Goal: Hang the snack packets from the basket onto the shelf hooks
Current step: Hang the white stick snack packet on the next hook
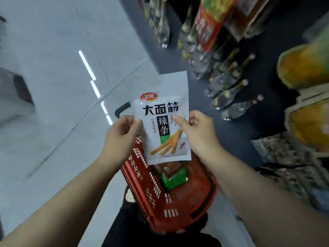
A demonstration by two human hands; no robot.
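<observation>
A white snack packet (pixel 163 120) with black lettering and a picture of orange sticks is held upright above the red basket (pixel 178 207). My left hand (pixel 122 132) pinches its left edge and my right hand (pixel 197 129) pinches its right edge, thumbs on the front. Inside the basket lie green packets (pixel 175 178) and a brownish one, partly hidden behind the held packet. The basket's black handle (pixel 121 108) shows behind my left hand.
A dark shelf unit on the right carries rows of hanging silver-grey packets (pixel 229 81), red and yellow bags (pixel 210 22) higher up, and orange-yellow bags (pixel 304 66) at the far right. Pale tiled floor (pixel 53 86) spreads to the left. Dark clothing is below the basket.
</observation>
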